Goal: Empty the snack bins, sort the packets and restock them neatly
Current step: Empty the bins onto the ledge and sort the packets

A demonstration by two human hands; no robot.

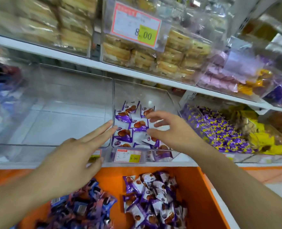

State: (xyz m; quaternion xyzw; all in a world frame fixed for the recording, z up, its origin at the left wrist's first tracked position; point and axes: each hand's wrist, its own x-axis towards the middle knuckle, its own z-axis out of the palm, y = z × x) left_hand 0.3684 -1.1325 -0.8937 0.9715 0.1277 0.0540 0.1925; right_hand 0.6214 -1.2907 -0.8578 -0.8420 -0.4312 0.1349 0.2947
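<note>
Two hands reach over the clear bin [161,96]: left hand [74,156] flat, fingers straight at its wall; right hand [168,129] spread, holding nothing, above purple packets [128,128] lying inside.

Packets [130,124] in middle bin [160,96]; loose packets [153,199] in tray [203,195] below.

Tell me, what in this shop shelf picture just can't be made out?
Head view:
- Price tag on the clear bin: print too small.
- Packets under the right hand: hidden.
- Dark packets beneath the left hand: blurred, cut off by the bottom edge.
</note>
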